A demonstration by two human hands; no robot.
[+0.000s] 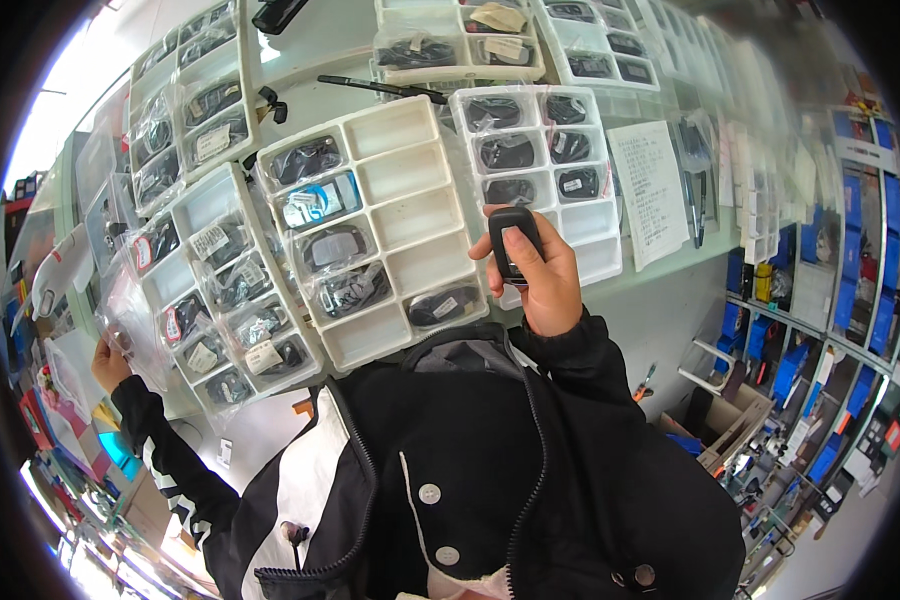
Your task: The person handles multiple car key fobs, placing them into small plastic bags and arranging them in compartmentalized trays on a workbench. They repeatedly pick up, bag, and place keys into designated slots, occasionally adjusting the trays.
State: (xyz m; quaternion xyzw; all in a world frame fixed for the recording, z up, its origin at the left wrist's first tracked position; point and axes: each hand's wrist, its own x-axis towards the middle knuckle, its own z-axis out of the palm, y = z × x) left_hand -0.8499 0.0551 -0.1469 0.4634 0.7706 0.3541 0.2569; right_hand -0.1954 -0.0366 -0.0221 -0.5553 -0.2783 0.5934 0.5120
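My right hand (544, 277) is closed around a black key fob (516, 244), thumb on its face, above the lower left of a white compartment tray (607, 259) of bagged dark fobs. At the far left, my left hand (112, 364) has its fingers at a clear plastic bag (139, 330), beside a tray (277, 382) of bagged, labelled items. Between the hands lies another white tray (330, 360); bagged fobs fill its left column except the lowest compartment, and one bagged fob (444, 304) lies at its lower right.
More trays (461, 73) of bagged items stand at the back. A black pen (375, 86) lies behind the middle tray. A handwritten sheet (649, 191) lies at the right, with pens (697, 210) beside it. Shelves with blue bins (847, 247) stand farther right; a cardboard box (735, 427) is below.
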